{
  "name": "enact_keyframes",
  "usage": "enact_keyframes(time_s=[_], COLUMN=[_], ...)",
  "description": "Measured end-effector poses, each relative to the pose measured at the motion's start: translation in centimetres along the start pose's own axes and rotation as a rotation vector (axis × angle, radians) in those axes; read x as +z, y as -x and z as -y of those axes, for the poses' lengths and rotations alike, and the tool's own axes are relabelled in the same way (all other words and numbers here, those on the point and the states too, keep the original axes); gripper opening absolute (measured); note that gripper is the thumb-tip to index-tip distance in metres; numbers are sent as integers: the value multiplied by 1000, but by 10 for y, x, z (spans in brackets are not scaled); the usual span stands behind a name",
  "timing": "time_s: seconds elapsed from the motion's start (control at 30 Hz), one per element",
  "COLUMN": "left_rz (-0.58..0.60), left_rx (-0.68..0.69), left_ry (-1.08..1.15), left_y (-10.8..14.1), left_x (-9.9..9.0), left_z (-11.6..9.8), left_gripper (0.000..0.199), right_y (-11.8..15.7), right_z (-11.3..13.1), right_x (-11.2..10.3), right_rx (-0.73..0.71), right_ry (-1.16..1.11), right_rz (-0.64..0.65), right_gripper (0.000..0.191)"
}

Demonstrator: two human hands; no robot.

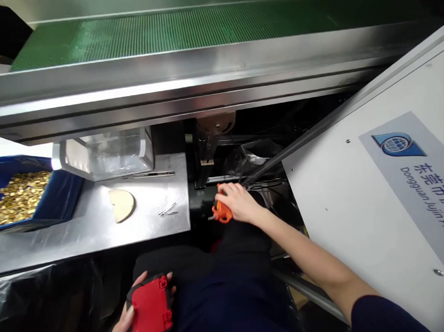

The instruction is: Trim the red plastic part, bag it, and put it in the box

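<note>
My left hand (121,326) is closed around a flat red piece with a black rim (152,313), held low over my lap. The piece looks like a rugged case, with hinge-like tabs along its right edge. Out over the dark gap beside the metal table, my right hand (237,200) is closed on a small orange plastic object with loops (222,212). Its exact kind is unclear, and my fingers cover part of it. The table corner is to the left of this hand.
On the metal table (152,190) lie a cream, partly round pad (121,205) and small metal tools (168,210). A blue bin (68,195) holds gold-coloured pieces (22,195) beside a clear-walled box (112,155). A green conveyor belt (161,32) runs behind; a white lettered panel (328,174) stands right.
</note>
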State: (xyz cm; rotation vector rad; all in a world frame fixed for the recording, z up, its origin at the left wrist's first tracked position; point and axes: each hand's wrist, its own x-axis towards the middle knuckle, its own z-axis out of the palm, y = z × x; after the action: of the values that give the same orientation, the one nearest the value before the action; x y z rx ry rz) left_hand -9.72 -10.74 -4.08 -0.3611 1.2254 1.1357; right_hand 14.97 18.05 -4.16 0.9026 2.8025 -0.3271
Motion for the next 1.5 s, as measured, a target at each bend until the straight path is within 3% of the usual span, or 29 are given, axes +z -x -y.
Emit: enact_keyframes(time_s=[0.17,0.3,0.4,0.53,0.63,0.7,0.8,0.93,1.1,1.27,1.37,1.5], left_rz=[-12,-34,-48,-45,-37,-35,-30,-6,-9,106,75,46], left_rx=[112,156,147,134,119,104,90,100,137,282,539,668], left_ry=[-98,-69,-20,14,32,31,1,-60,-3,-66,-325,-524], left_y=[-30,-42,-41,-30,-21,-17,-17,-19,-15,-37,-68,-105], left_x=[-26,-48,-51,-39,-25,-16,-5,3,13,46,65,76], left_z=[12,24,27,19,9,3,-5,-9,-13,-36,-60,-89], left_gripper=[109,109,111,102,95,90,86,87,73,63,58,59], right_y=[-90,-141,-152,-136,-110,-93,-81,-100,-131,-128,-132,-176], right_z=[-44,-59,-61,-59,-42,-16,40,93,83,76,97,142], right_x=[21,32,41,49,48,45,44,45,36,6,-19,-46], right_rx=[48,98,145,237,354,381,218,-65,-5,58,18,-36], right_ry=[55,63,42,-23,-74,-111,-190,-264,-300,-348,-342,-272], right_rz=[-7,-36,-75,-159,-264,-323,-334,-290,-329,-392,-390,-339], right_gripper=[31,38,38,46,48,41,30,35,22,26,20,20])
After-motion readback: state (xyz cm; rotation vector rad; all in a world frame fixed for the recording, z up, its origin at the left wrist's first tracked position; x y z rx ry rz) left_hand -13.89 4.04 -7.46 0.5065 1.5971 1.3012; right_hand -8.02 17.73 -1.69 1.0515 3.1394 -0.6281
